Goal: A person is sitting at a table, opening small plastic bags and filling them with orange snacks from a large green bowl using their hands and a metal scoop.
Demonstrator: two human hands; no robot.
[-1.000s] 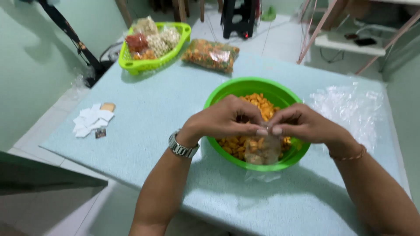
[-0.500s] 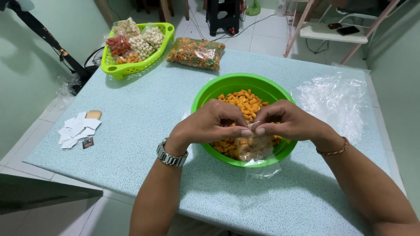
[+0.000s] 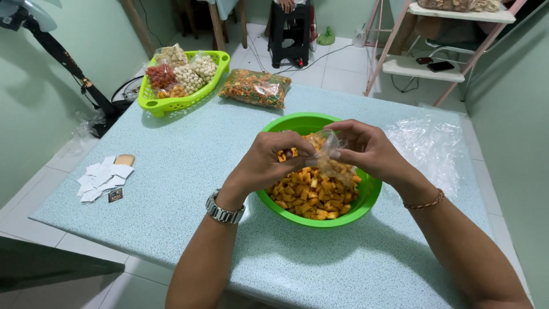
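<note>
Both hands pinch a small clear bag (image 3: 333,157) above the green bowl (image 3: 297,125).

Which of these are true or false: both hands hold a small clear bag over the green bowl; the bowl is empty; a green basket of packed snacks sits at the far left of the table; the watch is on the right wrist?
1. Both hands, left hand and right hand, hold a small clear bag over the green bowl. True.
2. The bowl is empty. False: it holds orange snack pieces.
3. A green basket of packed snacks sits at the table's far left. True.
4. The watch is on the right wrist. False: it is on the left wrist; the right wears a thin bracelet.
</note>
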